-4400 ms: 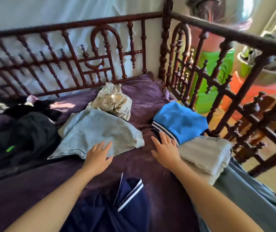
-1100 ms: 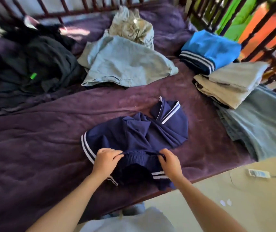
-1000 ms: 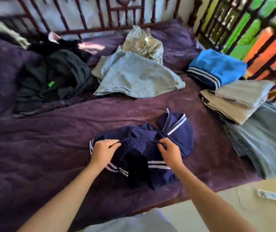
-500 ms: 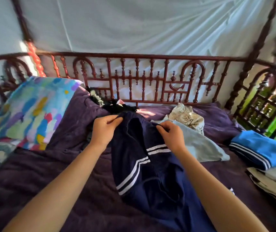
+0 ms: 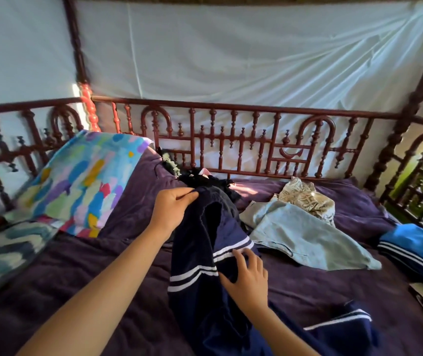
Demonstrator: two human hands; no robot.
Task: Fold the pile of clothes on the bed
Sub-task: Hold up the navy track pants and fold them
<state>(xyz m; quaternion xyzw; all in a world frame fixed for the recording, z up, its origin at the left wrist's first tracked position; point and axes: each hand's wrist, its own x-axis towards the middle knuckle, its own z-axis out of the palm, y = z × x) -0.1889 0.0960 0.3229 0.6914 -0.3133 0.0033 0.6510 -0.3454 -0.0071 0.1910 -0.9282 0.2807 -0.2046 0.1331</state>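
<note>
Head view: left hand (image 5: 173, 209) pinches the top edge of the navy striped garment (image 5: 197, 253), lifting it above the purple bed (image 5: 89, 278); right hand (image 5: 250, 278) rests loose-fingered on the cloth beside the white stripes, gripping nothing. Step looks like spreading it out; next the right hand probably needs the opposite edge.

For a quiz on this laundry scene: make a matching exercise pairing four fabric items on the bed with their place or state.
1 navy garment
2 pale blue garment
3 bright blue garment
4 multicoloured pillow

A folded, far right
B gripped by the left hand
C propped up, far left
D lying unfolded, centre-right

Pairs: 1-B, 2-D, 3-A, 4-C
</note>
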